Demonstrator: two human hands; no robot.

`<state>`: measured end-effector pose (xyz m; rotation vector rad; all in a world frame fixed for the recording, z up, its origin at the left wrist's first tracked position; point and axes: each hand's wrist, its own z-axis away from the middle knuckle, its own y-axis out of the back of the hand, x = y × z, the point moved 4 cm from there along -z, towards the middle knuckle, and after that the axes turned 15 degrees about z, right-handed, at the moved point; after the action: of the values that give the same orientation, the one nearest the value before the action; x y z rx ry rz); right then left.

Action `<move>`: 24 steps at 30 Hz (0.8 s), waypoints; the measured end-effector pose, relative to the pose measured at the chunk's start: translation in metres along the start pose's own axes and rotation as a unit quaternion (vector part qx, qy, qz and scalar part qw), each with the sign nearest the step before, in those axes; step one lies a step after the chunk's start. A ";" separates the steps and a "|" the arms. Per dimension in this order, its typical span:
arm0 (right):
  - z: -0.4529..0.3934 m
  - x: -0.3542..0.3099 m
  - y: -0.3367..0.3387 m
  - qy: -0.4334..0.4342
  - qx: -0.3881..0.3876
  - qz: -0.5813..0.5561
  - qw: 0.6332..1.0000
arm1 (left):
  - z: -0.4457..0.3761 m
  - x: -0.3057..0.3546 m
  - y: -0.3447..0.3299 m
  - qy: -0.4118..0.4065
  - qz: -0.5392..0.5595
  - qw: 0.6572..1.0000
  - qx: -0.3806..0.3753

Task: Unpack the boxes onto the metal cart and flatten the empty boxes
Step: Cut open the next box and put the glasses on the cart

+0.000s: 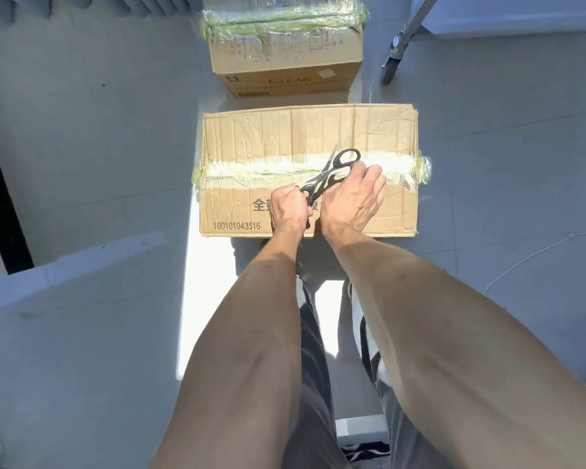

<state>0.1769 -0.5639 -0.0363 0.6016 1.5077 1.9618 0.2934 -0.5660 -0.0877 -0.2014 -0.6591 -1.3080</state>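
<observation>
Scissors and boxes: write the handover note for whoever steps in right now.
Left hand grips one loop of the open scissors; right hand holds them near the other loop, blades over the tape on the near box.
Far box sits behind it, taped shut. Cart leg at upper right.
Done: nothing unpacked.
Left: cut tape, unpack both boxes, flatten them.

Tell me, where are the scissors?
The scissors are mid-frame in the head view, on top of the near box over its tape, with both hands on them.
</observation>
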 end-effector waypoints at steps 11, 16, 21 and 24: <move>-0.013 -0.016 -0.014 0.089 -0.094 0.074 0.989 | -0.008 0.013 0.013 -0.017 -0.018 0.998 -0.050; -0.009 -0.007 -0.020 -0.025 -0.209 -0.035 0.977 | -0.024 0.003 0.016 -0.013 -0.114 0.991 -0.062; -0.002 -0.010 -0.026 -0.034 -0.255 -0.047 0.965 | -0.019 0.005 0.009 -0.029 -0.175 0.979 -0.100; 0.001 -0.013 -0.025 -0.055 -0.242 -0.011 0.969 | -0.014 0.005 0.001 -0.036 -0.188 0.973 -0.130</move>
<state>0.1914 -0.5673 -0.0602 0.4665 0.9111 2.1339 0.2999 -0.5768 -0.0959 -0.3519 -0.6031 -1.7611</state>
